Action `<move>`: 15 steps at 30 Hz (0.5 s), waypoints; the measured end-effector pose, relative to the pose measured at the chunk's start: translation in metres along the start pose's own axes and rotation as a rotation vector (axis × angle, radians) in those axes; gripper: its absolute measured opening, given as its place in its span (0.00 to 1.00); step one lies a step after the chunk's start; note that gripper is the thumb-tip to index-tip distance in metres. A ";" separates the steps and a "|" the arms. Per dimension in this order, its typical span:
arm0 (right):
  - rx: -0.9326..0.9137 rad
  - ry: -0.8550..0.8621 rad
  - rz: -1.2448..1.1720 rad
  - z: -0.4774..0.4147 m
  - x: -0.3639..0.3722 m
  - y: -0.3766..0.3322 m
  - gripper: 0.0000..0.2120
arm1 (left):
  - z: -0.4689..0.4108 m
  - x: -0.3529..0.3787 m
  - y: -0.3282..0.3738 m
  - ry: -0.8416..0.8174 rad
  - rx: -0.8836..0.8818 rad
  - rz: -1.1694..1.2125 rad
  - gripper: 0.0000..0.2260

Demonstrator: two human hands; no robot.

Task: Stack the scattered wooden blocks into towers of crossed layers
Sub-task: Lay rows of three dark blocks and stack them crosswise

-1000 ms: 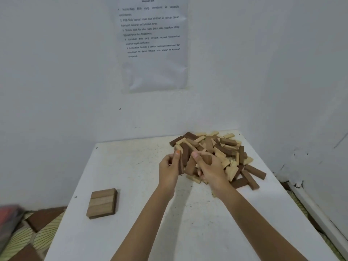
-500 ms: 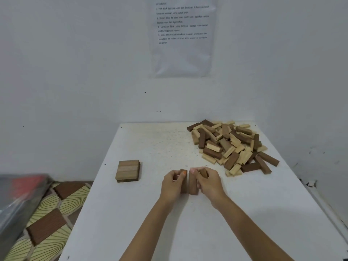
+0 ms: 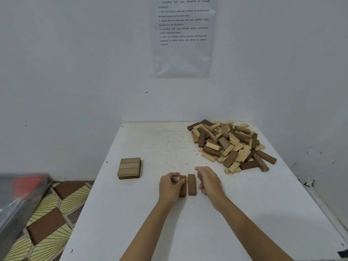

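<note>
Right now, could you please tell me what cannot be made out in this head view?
Head view:
Dark brown wooden block: left hand covers its left side.
Right hand: curled fingers hide whether it holds anything.
Grey-and-red object: blurred, cut by left edge.
Printed wall sheet: top cut off.

On the plastic-sleeved sheet taped to the wall: five numbered Malay lines, starting "1 Kumpulkan blok yang berselerak ke kawasan penindanan".
</note>
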State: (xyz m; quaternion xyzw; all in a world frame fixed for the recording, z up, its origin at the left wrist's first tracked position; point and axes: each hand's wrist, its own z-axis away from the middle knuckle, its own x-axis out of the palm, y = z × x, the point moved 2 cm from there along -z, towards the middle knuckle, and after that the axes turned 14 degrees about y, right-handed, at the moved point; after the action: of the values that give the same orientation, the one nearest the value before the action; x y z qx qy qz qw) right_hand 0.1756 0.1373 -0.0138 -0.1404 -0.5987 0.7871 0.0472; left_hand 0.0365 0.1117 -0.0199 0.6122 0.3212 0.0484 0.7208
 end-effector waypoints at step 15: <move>-0.261 0.011 0.213 -0.009 -0.019 0.004 0.05 | -0.011 -0.024 -0.010 -0.496 0.362 -0.257 0.46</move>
State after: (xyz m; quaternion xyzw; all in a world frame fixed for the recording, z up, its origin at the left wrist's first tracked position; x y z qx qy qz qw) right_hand 0.1970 0.1399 -0.0171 -0.2125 -0.6773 0.7025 -0.0520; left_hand 0.0085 0.1071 -0.0197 0.6782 0.2140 -0.2512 0.6566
